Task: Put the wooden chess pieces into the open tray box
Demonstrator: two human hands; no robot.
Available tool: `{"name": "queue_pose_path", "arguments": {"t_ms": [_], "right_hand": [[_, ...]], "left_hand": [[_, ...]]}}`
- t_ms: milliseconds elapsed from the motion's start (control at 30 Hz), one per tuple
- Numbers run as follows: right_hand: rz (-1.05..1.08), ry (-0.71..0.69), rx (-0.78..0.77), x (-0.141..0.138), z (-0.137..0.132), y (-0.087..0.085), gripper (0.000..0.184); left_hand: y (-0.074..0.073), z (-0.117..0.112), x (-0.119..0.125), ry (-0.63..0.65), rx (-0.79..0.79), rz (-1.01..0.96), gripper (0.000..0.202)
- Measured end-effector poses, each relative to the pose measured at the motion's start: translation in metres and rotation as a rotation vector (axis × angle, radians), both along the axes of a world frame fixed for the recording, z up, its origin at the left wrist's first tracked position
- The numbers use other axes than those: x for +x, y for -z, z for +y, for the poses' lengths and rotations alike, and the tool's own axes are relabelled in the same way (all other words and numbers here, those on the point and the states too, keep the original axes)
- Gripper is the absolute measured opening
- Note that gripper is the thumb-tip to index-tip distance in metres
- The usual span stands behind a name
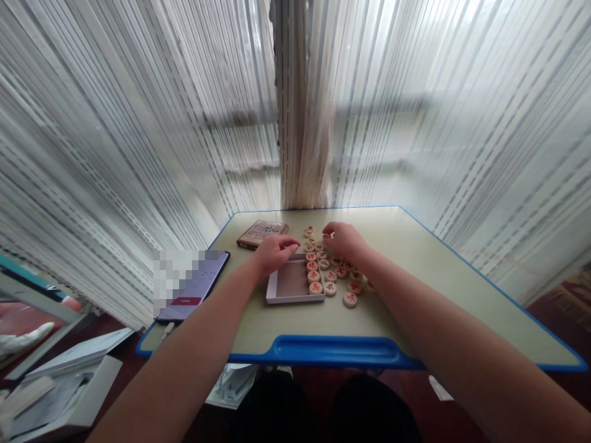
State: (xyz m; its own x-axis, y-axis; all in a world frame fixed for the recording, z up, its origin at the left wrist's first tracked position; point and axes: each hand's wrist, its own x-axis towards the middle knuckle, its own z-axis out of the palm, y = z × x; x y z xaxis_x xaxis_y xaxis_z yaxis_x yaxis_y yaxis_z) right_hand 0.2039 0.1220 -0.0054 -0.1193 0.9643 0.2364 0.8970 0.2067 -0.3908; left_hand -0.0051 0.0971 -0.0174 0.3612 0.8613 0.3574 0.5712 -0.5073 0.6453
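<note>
A shallow white box tray (295, 299) lies on the table. Round wooden Chinese chess pieces (313, 277) with red characters stand in a column along its right inner side. More pieces, marked red or dark, lie loose to the right of the tray and beyond it. My left hand (273, 253) hovers at the tray's far left corner, its fingers a little apart and nothing visible in them. Above the far loose pieces is my right hand (346, 240), fingers bent and slightly parted, with no piece showing between them. My right forearm hides some of the loose pieces.
A patterned box lid (263, 232) lies behind my left hand. At the table's left edge is a tablet or phone (198, 289), partly blurred out, with a white cable (167, 331). The table has a blue rim (337, 351). Striped curtains (184, 123) hang behind; an open white box (60, 394) is at lower left.
</note>
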Motion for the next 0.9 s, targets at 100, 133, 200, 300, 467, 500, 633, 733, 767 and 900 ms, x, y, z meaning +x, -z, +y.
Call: {"name": "queue_pose_path", "arguments": {"t_ms": [100,133,200,300,467,500,633,733,767,900], "right_hand": [[0.188,-0.130,0.014,-0.007,-0.007,-0.007,0.015],[0.239,-0.191,0.003,-0.010,-0.010,-0.009,0.014],[0.313,-0.264,-0.004,-0.017,-0.015,-0.010,0.017],[0.401,-0.287,0.012,-0.024,-0.020,-0.007,0.029],[0.498,-0.337,0.011,-0.028,-0.025,-0.005,0.025],[0.504,-0.338,-0.009,-0.028,-0.025,-0.006,0.023],[0.535,-0.277,-0.094,-0.028,-0.025,-0.007,0.022],[0.576,-0.245,-0.137,-0.028,-0.026,-0.007,0.024],[0.586,-0.243,-0.148,-0.028,-0.027,-0.007,0.025],[0.648,-0.226,-0.215,-0.029,-0.030,-0.010,0.029]], "left_hand": [[-0.002,0.000,0.001,-0.054,0.040,-0.011,0.026],[-0.002,0.001,0.001,-0.061,0.045,-0.018,0.026],[-0.002,0.002,0.001,-0.060,0.050,-0.021,0.026],[0.000,0.003,0.001,-0.025,0.057,-0.014,0.026],[0.000,0.001,0.004,0.030,0.099,-0.033,0.028],[0.000,0.000,0.005,0.038,0.104,-0.040,0.027],[0.000,0.000,0.007,0.016,0.128,-0.087,0.028],[-0.001,-0.001,0.007,0.001,0.151,-0.097,0.030],[-0.002,-0.001,0.007,0.009,0.153,-0.088,0.028],[-0.006,-0.004,0.006,0.037,0.140,-0.055,0.020]]}}
